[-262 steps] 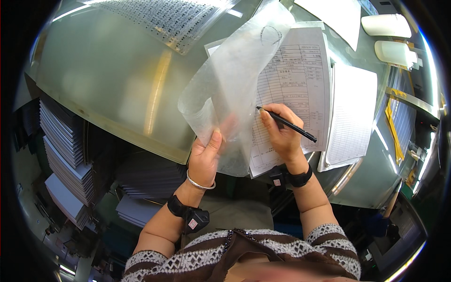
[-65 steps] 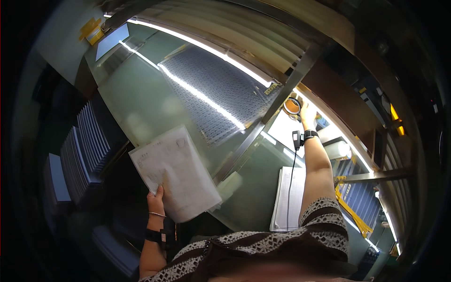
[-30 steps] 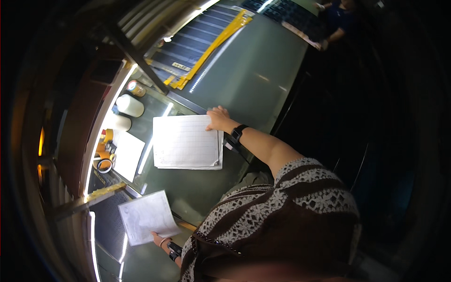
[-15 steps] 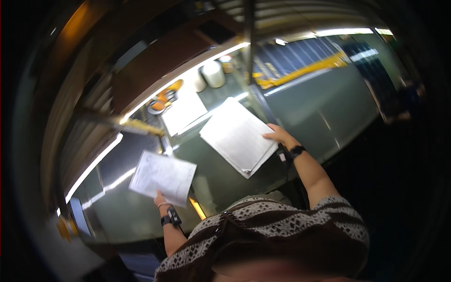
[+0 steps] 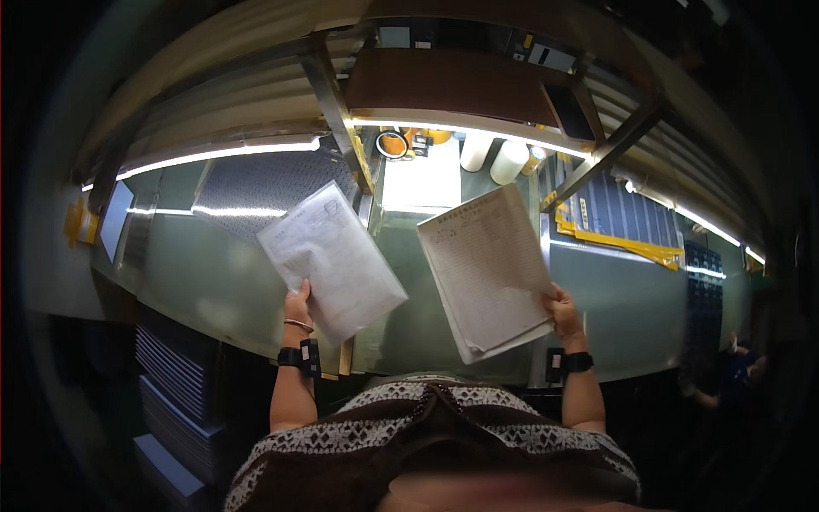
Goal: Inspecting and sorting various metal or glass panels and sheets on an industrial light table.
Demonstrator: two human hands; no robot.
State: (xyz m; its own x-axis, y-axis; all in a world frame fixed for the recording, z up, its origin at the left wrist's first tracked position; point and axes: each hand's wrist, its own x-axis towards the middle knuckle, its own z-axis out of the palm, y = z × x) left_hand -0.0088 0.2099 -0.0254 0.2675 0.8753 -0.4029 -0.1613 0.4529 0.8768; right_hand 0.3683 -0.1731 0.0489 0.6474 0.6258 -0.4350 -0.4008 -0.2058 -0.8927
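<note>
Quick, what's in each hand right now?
Left hand: closed, holding a translucent plastic document sleeve.
Right hand: closed, holding a stack of printed sheets.

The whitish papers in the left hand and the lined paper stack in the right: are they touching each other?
Apart. The head view shows greenish tabletop between the whitish papers and the lined paper stack, with no overlap.

Long white tube lights [image 5: 239, 152] glare along the back of the glossy grey-green tabletop [image 5: 200, 273], streaking it and bleaching a flat white rectangular sheet [image 5: 420, 181]. Corners fall dark; fisheye distortion bends straight edges near the rim.
</note>
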